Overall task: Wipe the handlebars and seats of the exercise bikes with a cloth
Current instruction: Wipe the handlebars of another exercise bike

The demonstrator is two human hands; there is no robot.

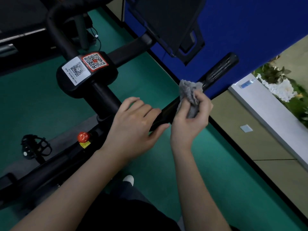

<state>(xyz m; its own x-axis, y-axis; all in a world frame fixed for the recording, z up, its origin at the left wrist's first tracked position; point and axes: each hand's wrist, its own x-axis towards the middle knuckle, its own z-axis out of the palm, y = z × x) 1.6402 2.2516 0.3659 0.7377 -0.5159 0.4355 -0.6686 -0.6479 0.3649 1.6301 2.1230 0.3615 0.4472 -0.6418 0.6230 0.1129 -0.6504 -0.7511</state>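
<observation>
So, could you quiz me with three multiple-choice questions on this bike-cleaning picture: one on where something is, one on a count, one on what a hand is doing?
1. Where is the grey cloth?
A lying loose, untouched
B in the right hand, against the handlebar
C in the left hand

2. How many QR stickers are on the bike's centre block?
A one
B two
C four

3. The left hand is:
A hanging free
B holding the handlebar
C raised in the air

Answers:
1. B, the right hand's fingers bunch the cloth on the bar.
2. B, there is one white sticker and one red sticker.
3. B, the fingers and thumb wrap the bar.
</observation>
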